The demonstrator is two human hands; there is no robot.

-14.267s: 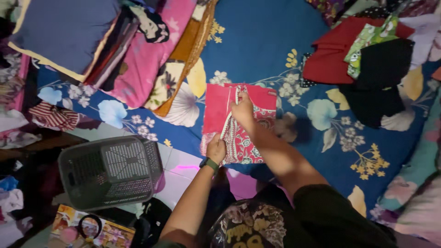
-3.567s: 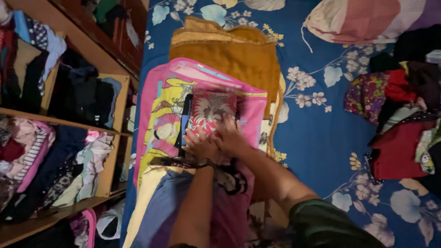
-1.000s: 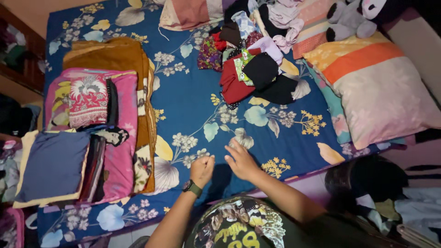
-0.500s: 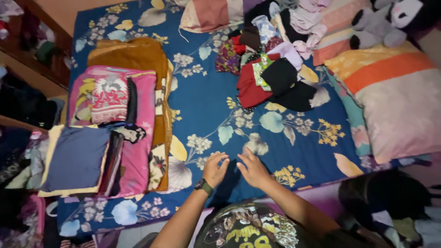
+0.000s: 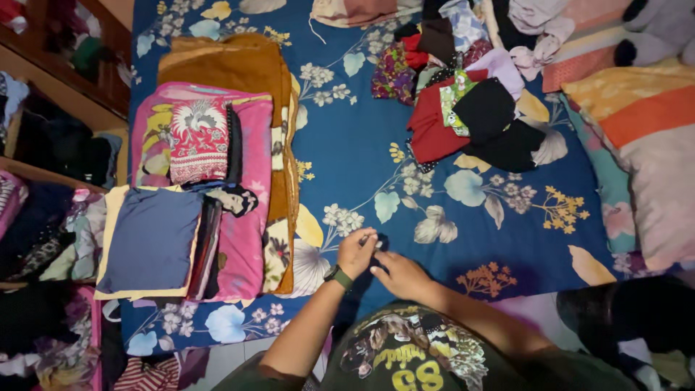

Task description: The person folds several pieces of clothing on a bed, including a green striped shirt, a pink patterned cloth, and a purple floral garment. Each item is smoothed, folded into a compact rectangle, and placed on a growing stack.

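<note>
Laundry is lying in two groups on the blue floral bedsheet (image 5: 362, 145): a folded stack (image 5: 210, 181) at the left, with a red patterned cloth (image 5: 197, 141) on pink fabric, a folded navy piece (image 5: 152, 239) nearest the bed's edge and a mustard blanket (image 5: 232, 65) beneath, and a loose heap of unfolded clothes (image 5: 463, 94), red, black and green, at the upper right. Striped pillows (image 5: 644, 137) are resting along the right edge, and shelves of clothing (image 5: 43, 188) are standing at the far left. Both hands are meeting over the sheet near the bed's edge: the left hand (image 5: 357, 251), with a wristwatch (image 5: 337, 276), is curling its fingers narrowly, and the right hand (image 5: 398, 274) is half closed beside it, seemingly touching; whether either is pinching anything cannot be told. Compared with half a second ago, the hands are closer together and more curled.
</note>
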